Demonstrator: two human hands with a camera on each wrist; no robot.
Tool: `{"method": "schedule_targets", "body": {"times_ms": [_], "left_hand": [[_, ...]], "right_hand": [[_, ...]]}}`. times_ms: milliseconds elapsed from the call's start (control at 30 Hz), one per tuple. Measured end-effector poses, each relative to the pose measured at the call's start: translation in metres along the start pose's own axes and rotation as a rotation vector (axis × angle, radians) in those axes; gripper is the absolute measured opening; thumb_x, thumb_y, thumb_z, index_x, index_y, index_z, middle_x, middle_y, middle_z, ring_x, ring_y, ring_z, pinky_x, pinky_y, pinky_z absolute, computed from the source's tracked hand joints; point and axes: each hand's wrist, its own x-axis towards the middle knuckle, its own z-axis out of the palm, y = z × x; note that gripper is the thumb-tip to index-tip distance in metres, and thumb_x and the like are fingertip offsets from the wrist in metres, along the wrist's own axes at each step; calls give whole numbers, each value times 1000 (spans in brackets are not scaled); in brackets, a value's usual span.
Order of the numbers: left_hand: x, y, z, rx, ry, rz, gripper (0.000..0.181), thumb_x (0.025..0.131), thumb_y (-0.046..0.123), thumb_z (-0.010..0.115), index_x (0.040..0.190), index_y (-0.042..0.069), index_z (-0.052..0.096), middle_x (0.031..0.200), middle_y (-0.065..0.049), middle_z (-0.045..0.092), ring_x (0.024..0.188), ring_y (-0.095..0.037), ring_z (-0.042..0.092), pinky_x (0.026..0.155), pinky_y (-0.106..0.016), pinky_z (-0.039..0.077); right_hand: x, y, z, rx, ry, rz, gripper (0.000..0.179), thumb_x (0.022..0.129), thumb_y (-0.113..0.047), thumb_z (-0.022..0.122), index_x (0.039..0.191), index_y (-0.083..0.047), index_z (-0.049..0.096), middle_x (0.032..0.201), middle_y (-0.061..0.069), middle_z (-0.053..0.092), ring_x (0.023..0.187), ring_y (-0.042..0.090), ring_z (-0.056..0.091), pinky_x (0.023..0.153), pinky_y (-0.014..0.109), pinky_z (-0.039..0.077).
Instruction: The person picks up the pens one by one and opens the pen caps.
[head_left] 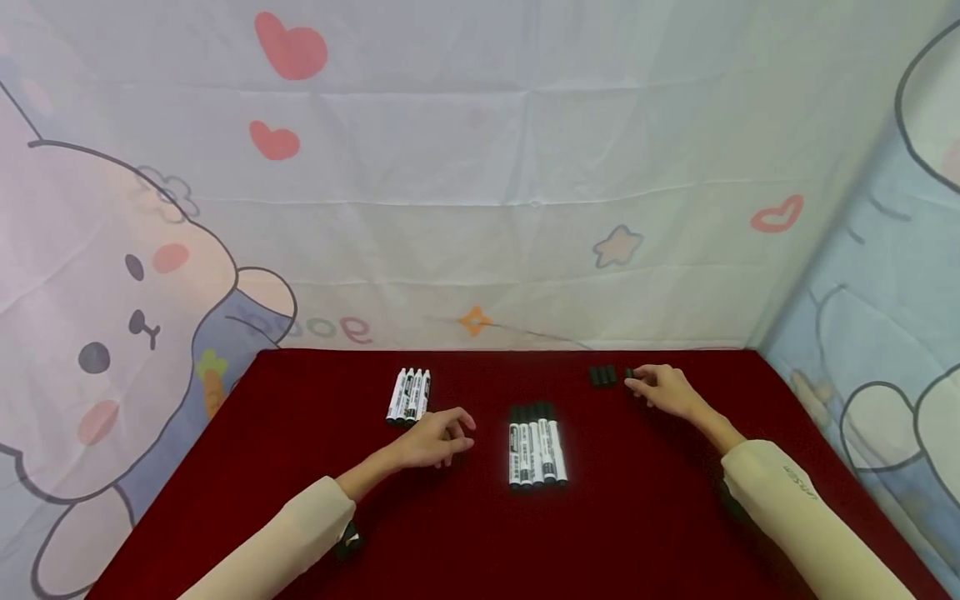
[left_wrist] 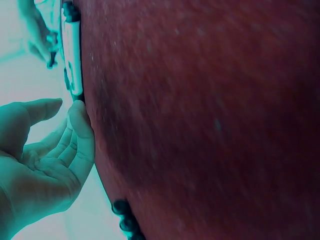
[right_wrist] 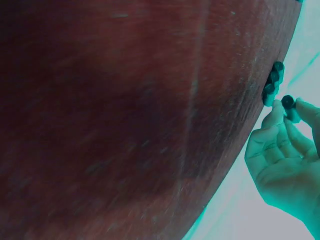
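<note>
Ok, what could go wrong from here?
The small black cylindrical cap pinched in the right hand could slip, or knock the row of three small black caps close beside it. The left hand, near the four slim white markers with white tips, might nudge them out of line if it shifts.

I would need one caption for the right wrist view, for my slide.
The right grip pinches one black cap near three similar caps.
</note>
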Motion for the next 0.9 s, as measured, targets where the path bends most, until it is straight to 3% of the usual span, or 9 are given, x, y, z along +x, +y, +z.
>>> {"method": "schedule_targets", "body": {"times_ms": [267,533,900], "left_hand": [[14,17,25,-26,-9,-5,26,101,9,63,122,-6,58,92,-18,70,60,-14,63,49,-21,51],[28,26,47,-44,63,-44,36,98,10,66,127,-7,54,101,-20,68,61,-13,61,47,-19,49],[30,29,54,-15,97,-85,45,96,18,69,130,-8,53,107,-19,65,53,-7,52,47,-20,47]], "right_hand": [[18,3,14,1,84,92,48,106,-19,57,130,22,53,101,30,73,71,25,71,63,33,59],[23,5,21,-31,90,130,49,106,-21,56,130,21,54,101,29,73,70,22,71,61,32,58],[22,1,19,-37,91,131,46,110,-24,47,127,16,59,91,22,73,63,14,65,55,29,51]]}}
